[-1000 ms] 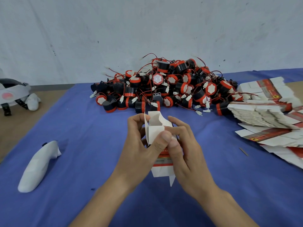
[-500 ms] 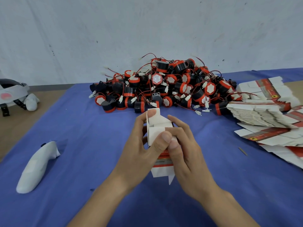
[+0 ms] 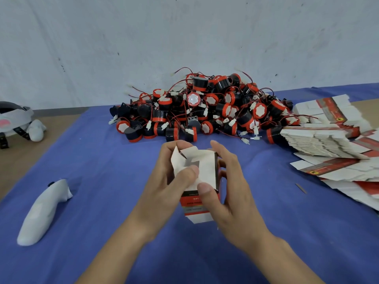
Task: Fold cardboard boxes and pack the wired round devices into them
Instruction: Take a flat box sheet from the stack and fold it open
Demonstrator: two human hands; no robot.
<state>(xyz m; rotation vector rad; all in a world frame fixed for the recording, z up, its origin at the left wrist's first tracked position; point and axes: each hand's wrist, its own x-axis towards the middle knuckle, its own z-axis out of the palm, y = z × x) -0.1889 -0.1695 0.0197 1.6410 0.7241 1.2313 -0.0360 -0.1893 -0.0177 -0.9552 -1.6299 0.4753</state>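
Note:
A small white cardboard box (image 3: 202, 175) with red and black print is held upright above the blue cloth at the centre. My left hand (image 3: 164, 181) grips its left side, the thumb pressing a white end flap down. My right hand (image 3: 231, 187) grips the right side, thumb on the front face. The top flaps are partly folded inward. A big heap of black-and-red wired round devices (image 3: 205, 111) lies behind the box. A stack of flat unfolded boxes (image 3: 328, 140) sits to the right.
A blue cloth (image 3: 102, 181) covers the table. A white controller (image 3: 43, 212) lies at the left. A white headset (image 3: 18, 121) rests on the bare tabletop at the far left. A grey wall stands behind the heap.
The box's top flaps have been folded further in and down. Both hands shifted slightly on the box while still holding it.

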